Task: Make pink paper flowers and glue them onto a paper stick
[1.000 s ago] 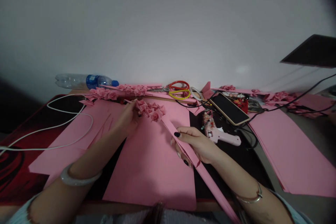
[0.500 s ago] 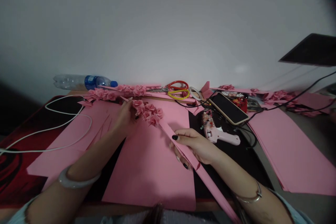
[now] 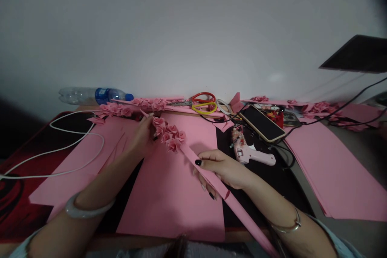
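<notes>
A long pink paper stick (image 3: 246, 217) slants across the table from the lower right up to the left. Pink paper flowers (image 3: 171, 135) cluster on its upper part. My right hand (image 3: 222, 167) is closed around the flat folded section below the flowers, thumb on top. At the far end, my left hand (image 3: 148, 133) grips it just beyond the flowers, and a narrow tip pokes out past the fingers; some of those fingers are hidden. Under both hands lies a large pink paper sheet (image 3: 178, 201).
A glue gun (image 3: 254, 155) and a phone (image 3: 262, 123) lie right of my right hand. Scissors (image 3: 204, 102), flowered paper pieces (image 3: 115, 109) and a plastic bottle (image 3: 102, 95) line the wall. A white cable (image 3: 75, 132) loops at left. Stacked pink paper (image 3: 335, 173) sits far right.
Both hands keep their hold on the paper stick. The stick and my right hand shift very slightly left; the whole view moves a little too.
</notes>
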`<state>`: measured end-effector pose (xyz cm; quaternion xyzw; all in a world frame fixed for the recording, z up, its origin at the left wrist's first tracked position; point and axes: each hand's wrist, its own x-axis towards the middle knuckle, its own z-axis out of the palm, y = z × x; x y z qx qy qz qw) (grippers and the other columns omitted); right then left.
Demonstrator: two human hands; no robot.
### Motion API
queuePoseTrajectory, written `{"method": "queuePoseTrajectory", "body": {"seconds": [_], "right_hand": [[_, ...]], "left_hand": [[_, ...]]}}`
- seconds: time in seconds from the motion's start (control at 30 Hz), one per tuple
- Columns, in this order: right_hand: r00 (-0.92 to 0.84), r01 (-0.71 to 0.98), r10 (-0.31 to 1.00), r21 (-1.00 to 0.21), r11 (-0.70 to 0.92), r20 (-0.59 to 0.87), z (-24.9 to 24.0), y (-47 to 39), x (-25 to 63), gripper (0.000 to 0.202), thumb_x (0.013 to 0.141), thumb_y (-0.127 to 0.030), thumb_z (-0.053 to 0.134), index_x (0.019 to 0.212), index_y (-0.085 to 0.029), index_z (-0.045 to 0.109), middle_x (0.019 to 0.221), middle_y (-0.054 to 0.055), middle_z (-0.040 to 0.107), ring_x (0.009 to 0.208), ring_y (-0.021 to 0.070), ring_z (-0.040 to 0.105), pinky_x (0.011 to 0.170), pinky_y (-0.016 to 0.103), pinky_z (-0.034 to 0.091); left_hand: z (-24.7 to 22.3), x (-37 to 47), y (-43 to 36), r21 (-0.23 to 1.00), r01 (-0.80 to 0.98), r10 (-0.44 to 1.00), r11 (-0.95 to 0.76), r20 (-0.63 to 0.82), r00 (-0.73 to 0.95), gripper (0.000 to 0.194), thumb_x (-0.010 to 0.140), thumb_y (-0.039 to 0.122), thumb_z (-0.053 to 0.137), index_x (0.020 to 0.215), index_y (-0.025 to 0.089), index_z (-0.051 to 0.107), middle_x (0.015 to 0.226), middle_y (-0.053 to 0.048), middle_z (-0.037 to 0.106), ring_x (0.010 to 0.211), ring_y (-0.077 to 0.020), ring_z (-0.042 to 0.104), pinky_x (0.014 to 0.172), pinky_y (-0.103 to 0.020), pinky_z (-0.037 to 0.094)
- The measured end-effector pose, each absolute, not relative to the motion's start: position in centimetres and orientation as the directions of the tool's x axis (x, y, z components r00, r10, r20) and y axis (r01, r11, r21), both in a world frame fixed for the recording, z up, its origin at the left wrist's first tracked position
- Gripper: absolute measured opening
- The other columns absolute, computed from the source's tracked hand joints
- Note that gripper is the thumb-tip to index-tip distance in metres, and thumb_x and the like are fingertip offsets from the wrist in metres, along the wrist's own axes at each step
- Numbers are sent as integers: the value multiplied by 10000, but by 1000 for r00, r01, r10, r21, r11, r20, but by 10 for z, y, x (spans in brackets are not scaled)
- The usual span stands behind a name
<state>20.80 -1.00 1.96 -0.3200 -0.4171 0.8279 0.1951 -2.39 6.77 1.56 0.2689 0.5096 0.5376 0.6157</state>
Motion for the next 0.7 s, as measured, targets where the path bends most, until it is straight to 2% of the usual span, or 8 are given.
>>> {"method": "queuePoseTrajectory", "body": {"seconds": [0.1, 0.33, 0.53, 0.7], "right_hand": [[-705, -61, 603, -815, -576, -373, 18, -10, 207, 251, 837, -383, 618, 842, -133, 598, 531, -14, 647, 317, 87, 532, 303, 171, 436], [-659, -75, 655, -835, -545, -369, 14, -10, 205, 234, 841, -357, 620, 803, -126, 603, 538, -5, 646, 378, 105, 586, 327, 173, 451], [-640, -48, 702, -896, -441, -311, 19, -13, 202, 269, 870, -372, 586, 765, -125, 590, 526, -21, 618, 354, 80, 553, 347, 174, 457], [-645, -30, 707, -915, -402, -289, 22, -15, 201, 274, 879, -372, 570, 736, -138, 569, 527, -27, 606, 361, 80, 548, 353, 180, 452]], "left_hand": [[26, -16, 61, 828, -486, 920, 279, -376, -112, 122, 841, 165, 513, 735, 222, 499, 544, 57, 552, 369, -78, 432, 372, -191, 272], [34, -9, 54, 810, -498, 931, 308, -364, -16, 212, 850, 171, 523, 641, 193, 489, 556, 33, 551, 393, -87, 444, 376, -193, 310], [33, -9, 54, 819, -479, 933, 316, -359, 3, 290, 888, 142, 417, 621, 182, 523, 579, -2, 579, 426, -100, 464, 397, -208, 333], [33, -7, 51, 836, -453, 942, 309, -334, 27, 263, 854, 104, 412, 619, 180, 505, 548, 6, 538, 407, -96, 441, 394, -209, 321]]}}
